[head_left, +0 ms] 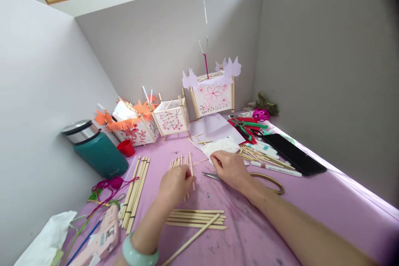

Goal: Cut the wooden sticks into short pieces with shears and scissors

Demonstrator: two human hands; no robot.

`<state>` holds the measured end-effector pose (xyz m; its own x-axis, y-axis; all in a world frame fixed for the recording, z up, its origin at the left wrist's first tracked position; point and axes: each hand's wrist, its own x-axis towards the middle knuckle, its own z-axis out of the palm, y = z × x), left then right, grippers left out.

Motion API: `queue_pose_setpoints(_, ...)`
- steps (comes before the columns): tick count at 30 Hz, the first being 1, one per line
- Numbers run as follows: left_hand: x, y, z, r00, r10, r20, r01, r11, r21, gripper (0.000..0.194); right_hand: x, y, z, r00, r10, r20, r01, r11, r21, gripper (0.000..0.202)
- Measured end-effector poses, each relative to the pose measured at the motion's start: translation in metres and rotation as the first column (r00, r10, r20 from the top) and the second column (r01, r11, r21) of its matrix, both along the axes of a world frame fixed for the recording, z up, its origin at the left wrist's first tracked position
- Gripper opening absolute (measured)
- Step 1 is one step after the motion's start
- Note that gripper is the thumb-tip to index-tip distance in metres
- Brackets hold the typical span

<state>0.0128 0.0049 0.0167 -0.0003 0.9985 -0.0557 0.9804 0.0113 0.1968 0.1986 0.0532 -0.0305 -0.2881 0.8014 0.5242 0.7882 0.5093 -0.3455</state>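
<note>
In the head view, the left hand (177,183), half-curled, covers short, pale wooden sticks (191,170) on the purple-covered tabletop (311,212); the right hand (230,169), also curled, overlaps gold-handled metal scissors (212,176). Any grip is hidden. Brushing knuckles could scatter the sticks.

Lilac cloth (314,212): wooden sticks (137,193), scissors (212,176), dark phone (294,154), glue gun (104,237).

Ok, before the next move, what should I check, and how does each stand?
1. Left hand at the short sticks: ok.
2. Its grip on a stick: cannot tell, the hand hides it.
3. Right hand clear of the scissors: not ok, it covers their middle in this view.
4. Front sticks all parallel: not ok, a slanting stick lies across.
5. Glue gun clear of both hands: ok.
</note>
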Motion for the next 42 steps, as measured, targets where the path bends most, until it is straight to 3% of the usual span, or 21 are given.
queue_pose_setpoints(2,0.002,-0.022,0.008,0.990,-0.135,0.037,0.138,0.987,-0.088,0.015,0.004,0.003,-0.001,0.999,-0.027,-0.032,0.027,1.000,0.002,0.023)
queue_pose_setpoints(4,0.001,-0.041,0.011,0.943,-0.328,0.061,0.333,0.926,-0.179,0.037,0.005,0.004,-0.001,0.998,-0.042,-0.055,0.042,0.999,-0.003,0.023)
queue_pose_setpoints(9,-0.004,-0.063,-0.002,0.900,-0.435,0.011,0.433,0.893,-0.119,0.021,0.003,0.004,-0.002,0.997,-0.024,-0.078,0.021,0.999,-0.029,0.024)
queue_pose_setpoints(15,-0.004,-0.074,-0.011,0.858,-0.513,-0.030,0.506,0.854,-0.118,0.026,0.003,0.003,-0.006,0.997,-0.007,-0.083,0.003,0.999,-0.054,0.023)
queue_pose_setpoints(21,-0.004,-0.085,-0.013,0.887,-0.456,0.080,0.461,0.884,-0.076,0.015,0.003,0.002,-0.005,0.997,-0.013,-0.079,0.006,0.996,-0.093,0.024)
queue_pose_setpoints(25,-0.005,-0.079,-0.013,0.885,-0.449,0.122,0.458,0.887,-0.057,0.022,0.002,0.001,-0.005,0.997,-0.020,-0.080,0.010,0.993,-0.121,0.025)
queue_pose_setpoints(27,-0.004,-0.069,-0.010,0.915,-0.385,0.116,0.392,0.919,-0.036,0.026,0.002,0.002,-0.005,0.996,-0.024,-0.083,0.013,0.991,-0.132,0.025)
queue_pose_setpoints(29,-0.001,-0.051,-0.006,0.971,-0.231,0.055,0.231,0.973,0.020,0.030,0.002,0.002,-0.006,0.996,-0.024,-0.090,0.012,0.990,-0.140,0.025)
queue_pose_setpoints(32,0.007,-0.019,-0.006,0.994,0.013,-0.107,-0.004,0.997,0.078,0.031,0.002,0.002,-0.007,0.994,-0.019,-0.106,0.003,0.988,-0.152,0.025)
queue_pose_setpoints(36,0.016,0.012,-0.018,0.991,0.069,-0.117,-0.066,0.997,0.030,0.028,0.001,0.000,-0.006,0.990,0.001,-0.139,-0.024,0.985,-0.170,0.025)
queue_pose_setpoints(39,0.017,0.022,-0.028,0.991,0.103,-0.089,-0.102,0.995,0.013,0.027,0.000,-0.002,-0.007,0.983,0.030,-0.180,-0.063,0.981,-0.182,0.024)
queue_pose_setpoints(42,0.012,0.025,-0.026,0.992,0.123,-0.017,-0.123,0.992,0.021,0.025,-0.001,-0.004,-0.007,0.968,0.057,-0.246,-0.108,0.974,-0.200,0.022)
